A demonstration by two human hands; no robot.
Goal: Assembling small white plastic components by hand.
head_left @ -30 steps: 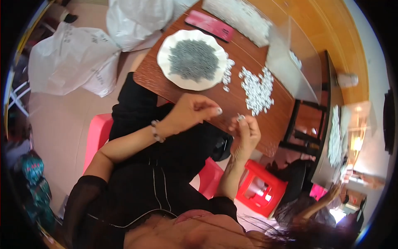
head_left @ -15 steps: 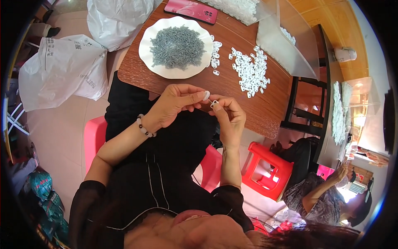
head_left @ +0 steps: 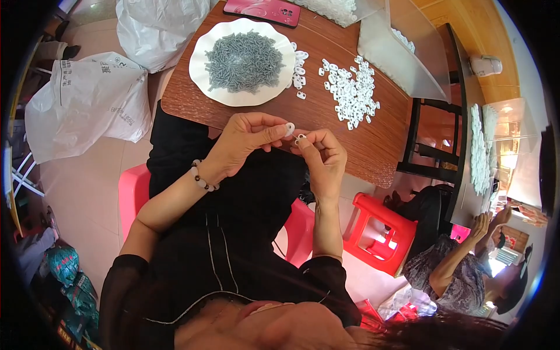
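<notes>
Between the thumb and fingers of my left hand (head_left: 251, 139) is a small white plastic piece (head_left: 289, 129) with a rounded end. My right hand (head_left: 322, 156) pinches another small white plastic piece (head_left: 300, 139), which shows a hole or loop. The two pieces are close together over the table's near edge; whether they touch, I cannot tell. Beyond my left hand stands a scalloped white plate (head_left: 201, 79) heaped with small grey screw-like pegs (head_left: 245, 61). To its right lie a few white pieces (head_left: 300, 73) and a larger loose pile of white two-holed pieces (head_left: 353, 93).
A pink phone (head_left: 262, 11) lies at the back of the brown wooden table (head_left: 373, 154). Clear-walled bins of white parts (head_left: 382, 52) stand back right. White sacks (head_left: 87, 108) rest on the floor at left. A red stool (head_left: 382, 233) and another person (head_left: 449, 268) are at right.
The view has shifted slightly, with the table things a little higher and further left. My hands hold the same pieces in nearly the same place. The other person's hands have risen.
</notes>
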